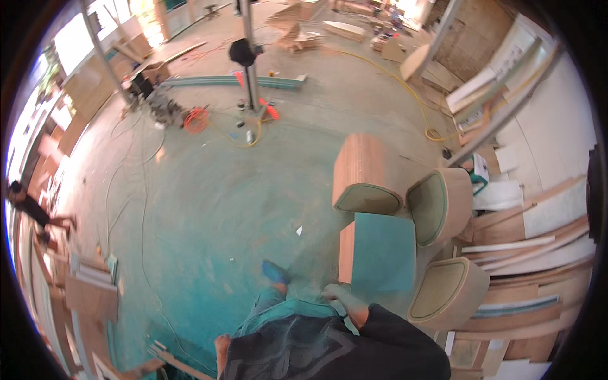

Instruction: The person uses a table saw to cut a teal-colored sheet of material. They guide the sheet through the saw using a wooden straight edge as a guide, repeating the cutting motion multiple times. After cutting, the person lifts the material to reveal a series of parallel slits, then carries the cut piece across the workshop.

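Observation:
My right hand (334, 292) hangs in front of my hip, just left of a box-shaped piece with a flat green top (384, 252) and a bare wood side. The hand looks apart from that piece. Its fingers bend downward and are blurred, so their grip does not show. Low on my left side, my left hand (222, 342) is partly in view beside my dark shirt (285, 348). Its fingers are mostly hidden, and no object shows in it.
Rounded wooden pieces stand right: one with slatted sides (360, 161), two with green-edged faces (427, 206) (440, 288). Boards (538, 253) line the right edge. A metal post (249, 69), orange hose (196, 119) and yellow hose (415, 92) lie ahead. Another person (31, 206) is far left.

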A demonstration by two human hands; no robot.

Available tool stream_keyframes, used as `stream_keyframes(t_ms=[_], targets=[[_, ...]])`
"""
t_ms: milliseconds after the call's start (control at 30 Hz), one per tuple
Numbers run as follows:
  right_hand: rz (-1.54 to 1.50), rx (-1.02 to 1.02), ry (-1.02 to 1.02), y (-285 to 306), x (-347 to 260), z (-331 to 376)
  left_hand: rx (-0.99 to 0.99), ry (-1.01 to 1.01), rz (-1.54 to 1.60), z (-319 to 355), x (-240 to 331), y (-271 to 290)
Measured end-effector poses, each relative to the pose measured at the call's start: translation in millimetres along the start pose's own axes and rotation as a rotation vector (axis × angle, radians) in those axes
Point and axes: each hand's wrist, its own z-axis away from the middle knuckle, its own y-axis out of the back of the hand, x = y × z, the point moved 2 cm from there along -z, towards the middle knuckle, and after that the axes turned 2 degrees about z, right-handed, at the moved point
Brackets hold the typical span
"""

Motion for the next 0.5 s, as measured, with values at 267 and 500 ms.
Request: stream_keyframes(t_ms=[267, 500], targets=[[-0.882, 0.479, -0.051, 97.5, 34.9, 15.8, -0.246, -0.476, -0.915, -109.9, 203.6, -87.2], [-0.863, 0.253, -0.082, 123.5, -14.6, -27.3, 0.021, -0.654, -0.682, -95.2, 419.4, -118.2]])
